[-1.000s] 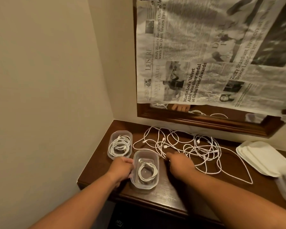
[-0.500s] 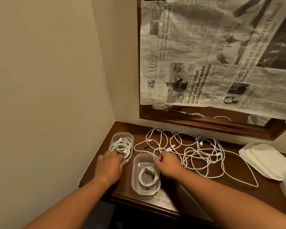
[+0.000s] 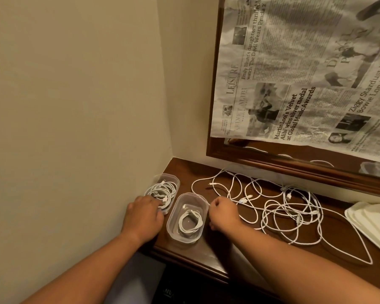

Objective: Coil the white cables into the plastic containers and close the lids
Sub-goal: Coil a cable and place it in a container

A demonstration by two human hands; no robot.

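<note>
Two clear plastic containers stand open at the table's left end. The left container [image 3: 170, 179] by the wall holds several coiled white cables, and my left hand [image 3: 144, 215] lies palm down with its fingers curled over the near rim. The near container [image 3: 173, 220] holds one coiled cable [image 3: 190, 221]. My right hand [image 3: 223, 213] is a fist beside this container's right rim, closed on a strand of the loose white cables [image 3: 283, 207] that sprawl in a tangle across the table to the right.
A stack of white lids [image 3: 373, 222] lies at the table's right end. A wood-framed mirror [image 3: 294, 167] covered with newspaper [image 3: 294, 73] hangs behind the cables. Walls close in at the left and the back. The dark wooden table's front edge [image 3: 195, 260] runs just below the near container.
My left hand let go of the near container and moved up-left onto the left container. My right hand shifted left to the near container's rim and closed on a cable strand.
</note>
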